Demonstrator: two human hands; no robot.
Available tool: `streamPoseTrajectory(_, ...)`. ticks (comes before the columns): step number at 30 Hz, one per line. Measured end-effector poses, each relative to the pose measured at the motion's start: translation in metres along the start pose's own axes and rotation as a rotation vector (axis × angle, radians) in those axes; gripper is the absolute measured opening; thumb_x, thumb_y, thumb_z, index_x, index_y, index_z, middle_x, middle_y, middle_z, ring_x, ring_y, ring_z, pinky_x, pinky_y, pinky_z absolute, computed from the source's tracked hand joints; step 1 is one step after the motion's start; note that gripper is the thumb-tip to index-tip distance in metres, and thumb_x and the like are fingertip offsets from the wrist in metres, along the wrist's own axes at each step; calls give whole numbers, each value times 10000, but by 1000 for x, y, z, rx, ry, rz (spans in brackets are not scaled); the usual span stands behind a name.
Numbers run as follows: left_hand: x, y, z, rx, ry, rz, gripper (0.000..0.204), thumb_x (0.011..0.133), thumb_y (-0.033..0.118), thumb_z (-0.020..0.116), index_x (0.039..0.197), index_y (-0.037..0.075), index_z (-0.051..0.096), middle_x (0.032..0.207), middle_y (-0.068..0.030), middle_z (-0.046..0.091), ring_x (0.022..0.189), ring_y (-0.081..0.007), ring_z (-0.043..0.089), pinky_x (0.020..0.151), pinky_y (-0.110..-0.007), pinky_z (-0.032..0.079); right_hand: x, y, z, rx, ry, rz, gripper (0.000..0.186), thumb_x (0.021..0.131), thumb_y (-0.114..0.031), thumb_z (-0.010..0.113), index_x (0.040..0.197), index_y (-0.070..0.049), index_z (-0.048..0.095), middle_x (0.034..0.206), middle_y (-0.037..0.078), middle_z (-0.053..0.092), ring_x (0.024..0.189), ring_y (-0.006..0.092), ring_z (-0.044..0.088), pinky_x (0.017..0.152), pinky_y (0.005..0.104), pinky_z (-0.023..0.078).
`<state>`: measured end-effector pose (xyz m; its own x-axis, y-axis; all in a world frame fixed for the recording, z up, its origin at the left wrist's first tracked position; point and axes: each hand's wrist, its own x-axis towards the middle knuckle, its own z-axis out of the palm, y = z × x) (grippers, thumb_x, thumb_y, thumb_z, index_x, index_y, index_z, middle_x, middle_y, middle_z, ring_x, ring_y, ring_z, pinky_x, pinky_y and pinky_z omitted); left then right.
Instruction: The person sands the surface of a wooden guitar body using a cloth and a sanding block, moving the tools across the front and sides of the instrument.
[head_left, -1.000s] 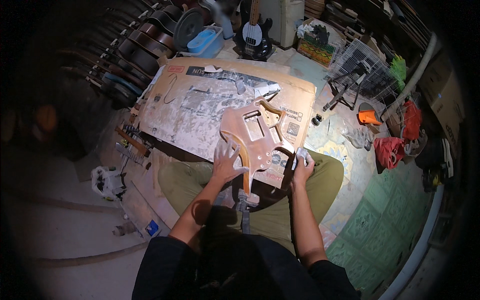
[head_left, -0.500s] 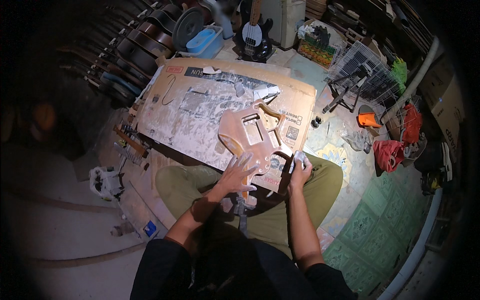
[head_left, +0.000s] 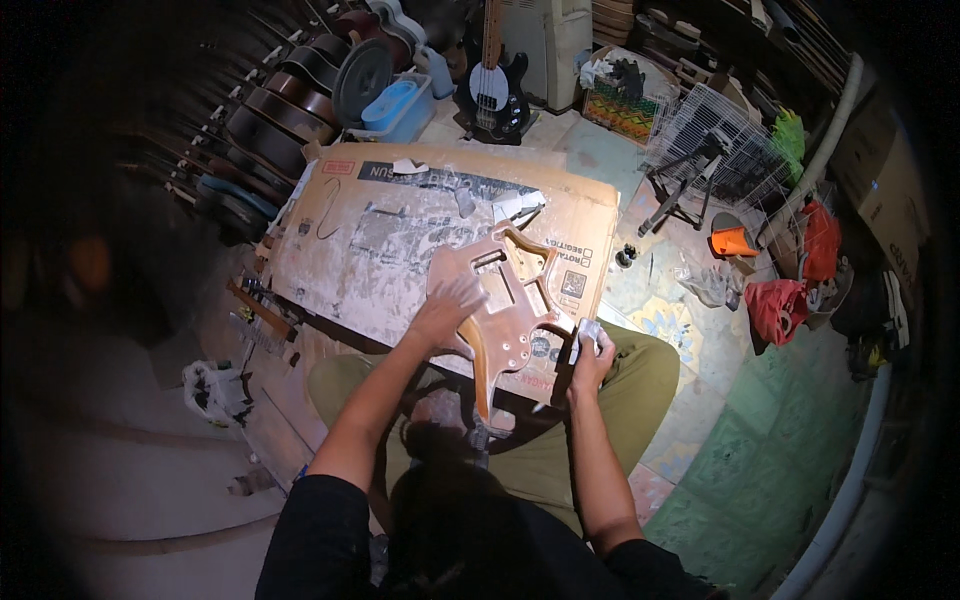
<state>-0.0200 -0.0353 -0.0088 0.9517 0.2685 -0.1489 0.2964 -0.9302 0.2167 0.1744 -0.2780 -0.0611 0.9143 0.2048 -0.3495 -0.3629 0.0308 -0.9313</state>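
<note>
A bare wooden guitar body (head_left: 503, 322) with routed cavities and several drilled holes rests across the near edge of the dusty cardboard (head_left: 400, 245) and over my lap. My left hand (head_left: 452, 308) lies on the upper left part of the body, fingers stretched out and slightly blurred. My right hand (head_left: 590, 362) is at the body's right side, fingers closed round a small light-grey piece (head_left: 588, 330) that looks like folded sandpaper. Whether that piece touches the wood I cannot tell.
Folded scraps of paper (head_left: 517, 206) lie on the cardboard. A black bass guitar (head_left: 492, 95) stands beyond it, with a blue tub (head_left: 408, 108) beside it and several guitars at the far left. On the right are a wire cage (head_left: 720, 140), a black stand (head_left: 690, 185) and a red bag (head_left: 778, 310).
My left hand has slid from the near end of the guitar body up to its upper left part. The right hand keeps its grip at the body's side. The view has shifted slightly.
</note>
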Motion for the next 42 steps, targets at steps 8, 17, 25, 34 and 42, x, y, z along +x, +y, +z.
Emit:
streamPoseTrajectory(8,14,4,0,33,-57,67,1221,389,631,903,1447,153,527,1532,-126,464,1511,-351,284,1230,-567,211,0,-5,-1,-84,12,-106,440,890,-103,704,1270,51,544,1218,153,627,1093,218,614,973,334,488)
streamPoseTrajectory(17,3,55,24,41,145,-503,1173,534,791,789,1441,93,530,1502,-183,481,1468,-375,349,1211,-606,201,-26,-53,-9,-194,-21,-421,416,857,-36,724,1230,51,561,1196,150,612,1156,241,575,1048,375,434)
streamPoseTrajectory(25,54,130,6,-13,137,-950,1008,639,795,753,1323,69,611,1291,-126,596,1289,-321,505,1107,-492,326,-8,-7,-2,-245,-189,-339,413,876,-98,738,1228,33,568,1198,162,639,1127,255,601,1029,364,452)
streamPoseTrajectory(34,7,107,23,-996,291,-482,629,884,350,776,1362,-8,578,1294,-158,658,1159,-261,643,982,-396,519,-18,-30,-3,597,-831,775,435,1007,-393,479,1212,-51,653,1023,102,733,813,229,691,692,365,564)
streamPoseTrajectory(42,7,137,33,-1345,363,-322,389,920,87,746,1261,-40,608,1164,-89,684,1061,-140,639,944,-296,524,-17,-20,-7,563,-833,780,429,996,-336,547,1307,-47,603,1118,100,723,894,207,718,763,359,607)
